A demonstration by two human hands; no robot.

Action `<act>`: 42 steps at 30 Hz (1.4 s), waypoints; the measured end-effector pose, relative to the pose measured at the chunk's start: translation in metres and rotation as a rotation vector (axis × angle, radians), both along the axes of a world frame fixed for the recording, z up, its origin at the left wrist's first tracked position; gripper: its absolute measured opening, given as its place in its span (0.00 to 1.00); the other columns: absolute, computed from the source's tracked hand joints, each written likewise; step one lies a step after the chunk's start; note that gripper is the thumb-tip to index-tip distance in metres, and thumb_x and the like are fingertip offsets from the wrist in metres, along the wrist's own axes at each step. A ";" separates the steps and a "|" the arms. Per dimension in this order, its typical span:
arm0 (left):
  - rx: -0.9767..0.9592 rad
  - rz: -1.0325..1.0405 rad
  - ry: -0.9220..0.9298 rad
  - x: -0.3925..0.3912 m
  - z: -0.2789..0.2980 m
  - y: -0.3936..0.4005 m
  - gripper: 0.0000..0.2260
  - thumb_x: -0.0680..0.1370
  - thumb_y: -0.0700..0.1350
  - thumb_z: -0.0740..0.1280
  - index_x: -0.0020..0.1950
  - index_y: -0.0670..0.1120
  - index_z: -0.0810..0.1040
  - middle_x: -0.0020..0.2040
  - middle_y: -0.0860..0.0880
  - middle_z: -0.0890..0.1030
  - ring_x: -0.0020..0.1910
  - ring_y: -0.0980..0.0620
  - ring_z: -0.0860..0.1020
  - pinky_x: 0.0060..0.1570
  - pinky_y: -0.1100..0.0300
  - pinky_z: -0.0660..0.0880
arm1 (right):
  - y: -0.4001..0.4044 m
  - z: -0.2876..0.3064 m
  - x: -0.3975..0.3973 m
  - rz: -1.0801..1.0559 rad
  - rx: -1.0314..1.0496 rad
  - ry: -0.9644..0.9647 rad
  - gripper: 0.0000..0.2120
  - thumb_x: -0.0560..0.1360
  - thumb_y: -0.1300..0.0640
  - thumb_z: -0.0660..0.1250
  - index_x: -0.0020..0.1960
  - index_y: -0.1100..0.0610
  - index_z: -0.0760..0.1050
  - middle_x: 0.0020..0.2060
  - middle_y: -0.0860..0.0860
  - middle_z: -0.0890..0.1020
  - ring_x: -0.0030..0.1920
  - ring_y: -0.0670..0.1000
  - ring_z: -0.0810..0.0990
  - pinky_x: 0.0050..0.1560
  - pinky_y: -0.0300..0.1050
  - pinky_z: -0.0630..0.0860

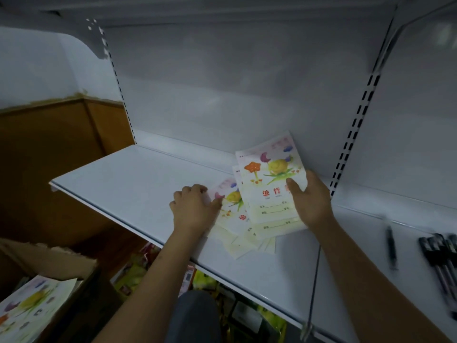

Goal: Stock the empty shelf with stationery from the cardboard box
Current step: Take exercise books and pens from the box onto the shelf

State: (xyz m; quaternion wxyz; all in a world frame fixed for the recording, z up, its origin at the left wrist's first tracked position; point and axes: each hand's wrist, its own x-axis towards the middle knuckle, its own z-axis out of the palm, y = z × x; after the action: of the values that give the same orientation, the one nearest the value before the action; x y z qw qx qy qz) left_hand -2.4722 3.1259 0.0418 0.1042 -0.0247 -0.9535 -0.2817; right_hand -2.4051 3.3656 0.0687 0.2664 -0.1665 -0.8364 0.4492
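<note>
The white shelf [138, 184] takes up most of the view, and its left half is bare all the way to the left edge, so there's plenty of room there. Down at near left sits the cardboard box [61, 258] with torn flaps, open, and there's another notebook [32, 303] with the same cartoon cover inside it. On the shelf, right of middle, a fanned pile of notebooks [259, 209] lies loosely, corners poking toward the near edge but not over it. The right hand [311, 201] grips the top notebook's right side, thumb on the cover, tilting it up toward the back wall. The left hand [195, 209] has curled fingers on the left edge of the lower notebooks, thumb on a cover. Far right, past the divider, a bunch of black pens [442, 263] lies flat, with one single pen [391, 246] just left of them.
</note>
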 end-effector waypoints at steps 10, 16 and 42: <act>0.453 -0.342 -0.083 0.013 0.008 -0.007 0.19 0.75 0.33 0.59 0.52 0.53 0.83 0.47 0.58 0.85 0.49 0.56 0.82 0.53 0.51 0.79 | -0.011 0.005 0.007 0.265 0.273 -0.330 0.15 0.73 0.47 0.72 0.50 0.55 0.72 0.42 0.47 0.78 0.41 0.45 0.76 0.34 0.40 0.67; -0.062 -0.090 0.130 0.032 -0.001 -0.015 0.11 0.79 0.49 0.62 0.56 0.49 0.82 0.58 0.48 0.78 0.57 0.43 0.74 0.55 0.49 0.71 | -0.019 0.011 0.013 0.215 0.315 -0.412 0.22 0.69 0.45 0.76 0.51 0.57 0.70 0.43 0.49 0.78 0.39 0.46 0.76 0.33 0.40 0.69; 0.885 -0.731 -0.202 0.061 0.100 0.051 0.15 0.82 0.45 0.63 0.68 0.53 0.72 0.60 0.54 0.82 0.58 0.53 0.81 0.56 0.55 0.77 | 0.009 0.050 0.057 0.498 -0.532 0.161 0.23 0.68 0.50 0.76 0.61 0.55 0.77 0.55 0.52 0.84 0.56 0.55 0.83 0.54 0.53 0.80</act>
State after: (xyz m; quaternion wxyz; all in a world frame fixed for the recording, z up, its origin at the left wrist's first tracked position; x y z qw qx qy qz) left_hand -2.4116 3.1768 0.1421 -0.0906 -0.2794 -0.6798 -0.6720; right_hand -2.3481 3.3743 0.1188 0.1615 0.0144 -0.6816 0.7136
